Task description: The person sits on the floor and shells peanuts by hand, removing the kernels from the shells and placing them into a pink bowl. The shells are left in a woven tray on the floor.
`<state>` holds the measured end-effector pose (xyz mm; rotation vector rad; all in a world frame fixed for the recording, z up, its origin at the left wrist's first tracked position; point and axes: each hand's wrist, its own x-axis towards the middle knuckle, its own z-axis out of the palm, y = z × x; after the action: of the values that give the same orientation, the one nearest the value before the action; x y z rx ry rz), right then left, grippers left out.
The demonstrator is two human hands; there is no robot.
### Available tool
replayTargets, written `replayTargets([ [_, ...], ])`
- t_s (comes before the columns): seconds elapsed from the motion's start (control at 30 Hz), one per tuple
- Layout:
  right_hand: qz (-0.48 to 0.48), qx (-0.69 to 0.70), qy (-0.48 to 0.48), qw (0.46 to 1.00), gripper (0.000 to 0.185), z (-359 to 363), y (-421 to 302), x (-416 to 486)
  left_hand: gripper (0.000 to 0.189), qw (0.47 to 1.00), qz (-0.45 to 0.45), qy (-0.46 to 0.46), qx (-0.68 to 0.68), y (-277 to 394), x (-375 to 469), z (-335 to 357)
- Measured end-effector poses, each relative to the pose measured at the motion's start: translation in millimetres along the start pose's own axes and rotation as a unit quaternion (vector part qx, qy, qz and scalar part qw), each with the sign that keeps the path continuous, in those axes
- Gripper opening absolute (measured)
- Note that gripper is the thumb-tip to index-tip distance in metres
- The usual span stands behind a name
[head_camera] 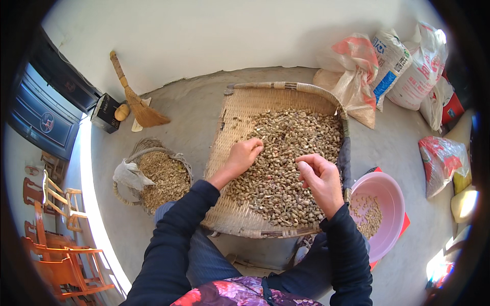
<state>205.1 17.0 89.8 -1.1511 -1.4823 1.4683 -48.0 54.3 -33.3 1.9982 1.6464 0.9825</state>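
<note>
A wide woven winnowing basket (220, 160) is before me, its right side covered with unshelled peanuts (291, 153). My left hand (245, 153) is over the left part of the peanuts, fingers curled and thumb against them. Over their right part, near the basket's dark bound rim, is my right hand (319, 178), thumb and forefinger close together. Whether either hand has something small between its fingertips cannot be made out. A pink plastic basin (392, 214) to the right contains pale shelled kernels (367, 214). On the left, a wicker basket (186, 162) is filled with broken shells (162, 176).
A straw broom (139, 103) leans on the far wall beside a black box (105, 113). Stuffed woven sacks (417, 72) line the back right, and a smaller bag (444, 162) lies at the right. Wooden chairs (69, 260) stand beyond the doorway at the left.
</note>
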Motion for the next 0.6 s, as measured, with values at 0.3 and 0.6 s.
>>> replayTargets([
  [0.3, 0.177, 0.286, -0.112, 0.935, 0.022, 19.4, 23.7, -1.4, 0.018, 0.910, -0.093, -0.062, -0.399, 117.9, -34.2, -34.8],
  [0.6, 0.203, 0.330, -0.132, 0.912, 0.018, 16.6, 27.7, 0.7, 0.014, 0.911, -0.092, -0.070, -0.397, 119.5, -42.4, -33.3],
])
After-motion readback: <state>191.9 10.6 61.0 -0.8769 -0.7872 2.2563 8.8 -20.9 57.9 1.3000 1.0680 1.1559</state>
